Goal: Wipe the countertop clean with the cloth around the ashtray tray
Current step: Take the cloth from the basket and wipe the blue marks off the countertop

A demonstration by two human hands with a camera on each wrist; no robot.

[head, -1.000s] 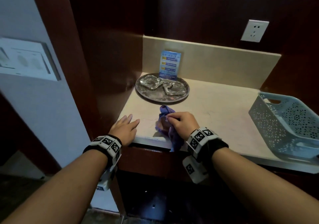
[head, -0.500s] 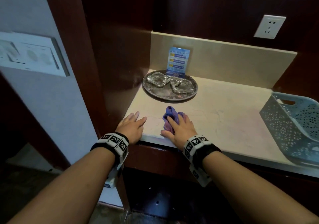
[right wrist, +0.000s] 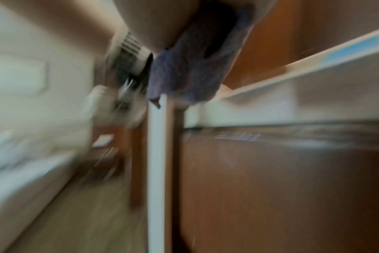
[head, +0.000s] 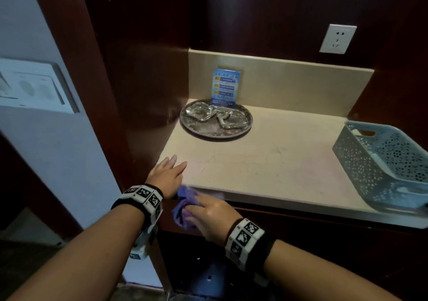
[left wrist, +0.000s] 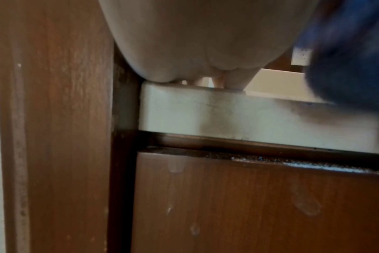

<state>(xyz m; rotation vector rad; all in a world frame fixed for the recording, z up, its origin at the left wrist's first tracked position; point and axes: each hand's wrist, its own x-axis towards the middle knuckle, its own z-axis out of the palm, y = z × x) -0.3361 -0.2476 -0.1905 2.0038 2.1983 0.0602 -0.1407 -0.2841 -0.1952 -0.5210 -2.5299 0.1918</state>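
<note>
The right hand [head: 209, 217] is off the front edge of the countertop [head: 273, 166], below its lip, with its fingers [head: 196, 211] curled around a bunched purple cloth [head: 185, 208]. The cloth bulges out past the fingertips toward the left wrist; its top corner reaches up to the counter's front edge, and the rest hangs in front of the dark wood panel under the top. In the right wrist view, which is badly smeared, the cloth [right wrist: 193, 68] hangs from under the palm beside the pale counter edge.

The left hand [head: 168, 175] lies flat on the near left corner of the countertop, fingers [head: 177, 165] straight and loose, holding nothing; its wrist sits just beside the cloth. The left wrist view shows the heel of the hand [left wrist: 197, 39] resting on the stone edge [left wrist: 238, 118], with the cloth a blue blur [left wrist: 348, 51] at the right.

Well beyond the left fingertips, at the back left of the counter, a round metal tray [head: 201, 130] holds two glass ashtrays [head: 201, 113], side by side. A blue card [head: 226, 87] stands behind the tray. Far right of both hands sits a pale blue perforated basket [head: 384, 161]; I cannot tell what is in it.
</note>
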